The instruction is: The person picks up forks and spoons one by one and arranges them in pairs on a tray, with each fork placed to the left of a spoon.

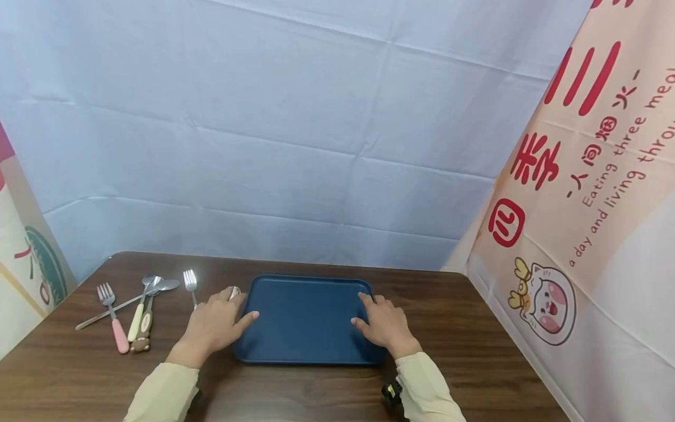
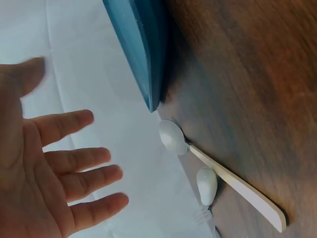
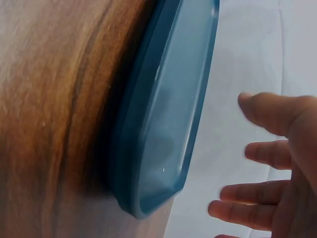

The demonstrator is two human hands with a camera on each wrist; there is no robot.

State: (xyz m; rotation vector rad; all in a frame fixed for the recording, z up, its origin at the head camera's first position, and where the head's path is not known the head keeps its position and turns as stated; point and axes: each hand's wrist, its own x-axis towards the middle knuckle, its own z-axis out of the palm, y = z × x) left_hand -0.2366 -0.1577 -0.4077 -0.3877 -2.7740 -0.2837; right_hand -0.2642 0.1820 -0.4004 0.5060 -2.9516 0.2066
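Lower centre, blue tray (image 1: pixel 308 322) on counter (image 1: pixel 464 357); left hand (image 1: pixel 215 319), right hand (image 1: pixel 387 323) at its sides, fingers (image 2: pixel 94 179) spread, holding nothing.

The tray (image 1: pixel 308 319) is dark blue, the table (image 1: pixel 474 351) brown with streaked wood grain. One fork handle (image 1: pixel 120 336) is pink, the sleeves (image 1: pixel 164 391) cream, the large lettering (image 1: pixel 599 78) red.

The left sleeve (image 1: pixel 162 394) and matching right sleeve (image 1: pixel 429 391) are showing pale creamy yellow, a small black device (image 1: pixel 391 394) marked yellow-green is sitting beside the right one, and a dark piece (image 1: pixel 195 400) is peeking past the left.
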